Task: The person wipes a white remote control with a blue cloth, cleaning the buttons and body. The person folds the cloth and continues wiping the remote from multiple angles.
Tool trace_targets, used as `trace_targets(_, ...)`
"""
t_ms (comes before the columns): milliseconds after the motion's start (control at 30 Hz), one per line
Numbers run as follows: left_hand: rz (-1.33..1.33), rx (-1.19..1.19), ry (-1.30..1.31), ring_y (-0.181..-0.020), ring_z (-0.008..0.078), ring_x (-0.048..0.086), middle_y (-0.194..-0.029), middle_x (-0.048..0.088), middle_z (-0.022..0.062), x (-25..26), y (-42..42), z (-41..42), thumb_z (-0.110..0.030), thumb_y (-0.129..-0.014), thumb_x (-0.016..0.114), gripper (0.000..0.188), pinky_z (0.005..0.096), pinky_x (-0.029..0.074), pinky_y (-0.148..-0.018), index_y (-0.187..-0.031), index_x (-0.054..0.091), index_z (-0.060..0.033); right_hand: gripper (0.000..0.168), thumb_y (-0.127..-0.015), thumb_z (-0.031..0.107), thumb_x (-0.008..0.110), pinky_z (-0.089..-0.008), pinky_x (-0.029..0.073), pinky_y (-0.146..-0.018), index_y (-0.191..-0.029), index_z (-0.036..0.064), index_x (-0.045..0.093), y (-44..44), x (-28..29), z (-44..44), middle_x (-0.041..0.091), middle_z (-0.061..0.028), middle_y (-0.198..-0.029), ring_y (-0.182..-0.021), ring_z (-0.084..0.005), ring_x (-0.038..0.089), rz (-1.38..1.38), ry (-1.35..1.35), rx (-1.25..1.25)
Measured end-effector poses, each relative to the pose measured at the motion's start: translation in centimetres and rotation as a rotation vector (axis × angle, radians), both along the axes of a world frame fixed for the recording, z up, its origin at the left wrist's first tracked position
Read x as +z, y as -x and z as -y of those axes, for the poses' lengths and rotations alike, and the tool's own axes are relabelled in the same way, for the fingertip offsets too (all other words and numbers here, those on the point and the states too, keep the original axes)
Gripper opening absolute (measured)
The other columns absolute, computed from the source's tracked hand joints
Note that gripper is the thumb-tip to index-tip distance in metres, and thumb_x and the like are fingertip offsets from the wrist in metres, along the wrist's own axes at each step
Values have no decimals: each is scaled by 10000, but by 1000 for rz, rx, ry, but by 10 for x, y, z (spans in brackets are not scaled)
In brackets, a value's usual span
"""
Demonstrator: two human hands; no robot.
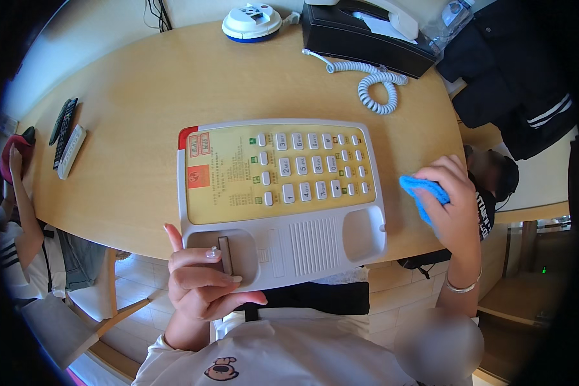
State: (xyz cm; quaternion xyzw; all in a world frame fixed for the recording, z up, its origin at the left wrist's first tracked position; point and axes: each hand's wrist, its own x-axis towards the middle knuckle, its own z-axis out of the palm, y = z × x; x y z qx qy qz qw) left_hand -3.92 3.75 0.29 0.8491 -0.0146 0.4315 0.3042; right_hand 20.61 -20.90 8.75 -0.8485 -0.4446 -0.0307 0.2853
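A white desk telephone base point(280, 202) with a yellow faceplate and white push buttons is held over the near edge of the wooden table point(169, 91). My left hand point(200, 277) grips its lower left corner, fingers in the empty handset cradle and thumb below the edge. To the right of the phone, apart from it, my right hand point(446, 193) pinches a bunched blue cloth point(424, 188). The white handset point(398, 21) lies on a black tissue box point(362, 43) at the back. Its coiled white cord point(379, 84) rests on the tabletop, with one plug end loose.
Several remote controls point(67, 137) lie at the left. A round white device point(252, 21) stands at the back beside the tissue box, with a plastic bottle point(448, 24) and dark clothing point(506, 72) to the right. A person point(24, 231) sits at the far left; another point(492, 183) is at the right.
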Motion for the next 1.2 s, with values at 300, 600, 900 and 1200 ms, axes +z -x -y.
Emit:
trace_targets(300, 73, -42, 210, -968, 204, 561, -986, 577, -2, -1, -14, -10, -505, -519, 881, 519, 486, 373, -1042, -793, 583, -180, 273, -712, 36, 732, -348, 486, -660, -950, 54, 599, 12, -1, -32, 542, -84, -886, -781, -247, 592, 167, 151, 227)
trace_targets(600, 2, -111, 70, -925, 182, 543, -846, 631, -5, 6, -14, -18, -492, -465, 903, 589, 343, 411, -889, -845, 589, -169, 151, -758, 53, 662, -335, 470, -615, -893, 24, 601, 2, 1, -59, 506, -79, -820, -744, -224, 563, 254, 145, 423)
trace_targets(900, -2, -85, 43, -873, 165, 504, -762, 603, -55, 6, -13, -16, -495, -448, 903, 596, 303, 412, -826, -839, 584, -178, 257, -698, 25, 734, -350, 470, -628, -919, 48, 604, 7, 3, -58, 544, -85, -850, -734, -238, 567, 230, 194, 394)
trace_targets(1200, 51, -85, 64, -888, 177, 484, -769, 610, -49, -1, -15, -17, -489, -448, 916, 571, 291, 409, -828, -786, 577, -179, 225, -747, 13, 685, -395, 479, -696, -938, -8, 566, -24, 4, -89, 523, -153, -884, -785, -345, 571, 124, 235, 241)
